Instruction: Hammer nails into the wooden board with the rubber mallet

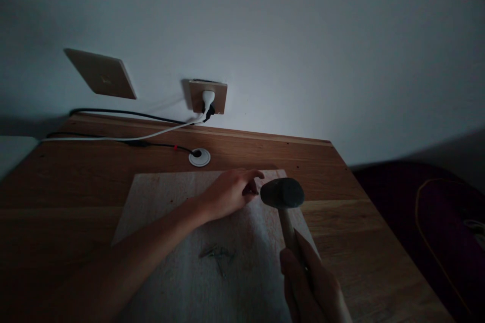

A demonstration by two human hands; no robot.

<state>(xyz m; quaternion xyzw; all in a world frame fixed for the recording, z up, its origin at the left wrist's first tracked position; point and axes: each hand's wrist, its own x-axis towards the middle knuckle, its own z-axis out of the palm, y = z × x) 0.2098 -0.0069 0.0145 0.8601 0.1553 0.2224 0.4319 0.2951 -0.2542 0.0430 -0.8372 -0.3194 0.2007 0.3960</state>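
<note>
A pale wooden board (pixel 159 202) lies flat on a brown wooden desk (pixel 68 181). My left hand (pixel 231 192) rests on the board's far part, fingers pinched together at the tips; what they pinch is too small to make out. My right hand (pixel 312 287) grips the wooden handle of a hammer (pixel 283 197). The hammer's dark head hovers just right of my left fingertips. A small heap of several nails (pixel 217 253) lies on the board between my two arms.
A wall socket (pixel 208 97) with a white plug sits above the desk's back edge. White and black cables (pixel 125 137) run left along the desk; one enters a round grommet (pixel 199 157). A tan wall plate (pixel 101 74) is at left. Dark furniture (pixel 428 222) stands right.
</note>
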